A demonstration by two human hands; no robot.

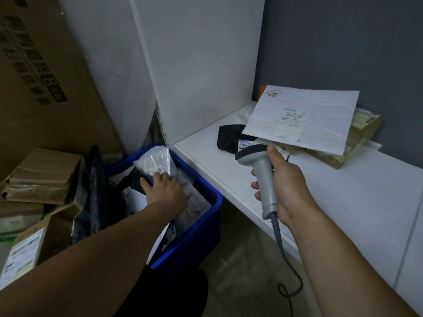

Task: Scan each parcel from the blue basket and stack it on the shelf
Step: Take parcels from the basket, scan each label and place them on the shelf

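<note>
We noted left hand [166, 191] on white parcel [153, 161], 12 o'clock in blue basket [194, 243], grip closure unclear; right hand [288, 186] clenched scanner [263, 175]. Best: lift label-up to scanner.

Left arm reaches forward and down, forearm bare; the left grip [166, 191] lies back-up, fingertips bent downward, possibly pinching, though they are hidden. Right arm is raised; the right grip [286, 186] curls round a scanner [263, 177] handle, thumb up along it.

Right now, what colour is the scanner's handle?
The scanner handle is light grey, shown in the head view.
</note>
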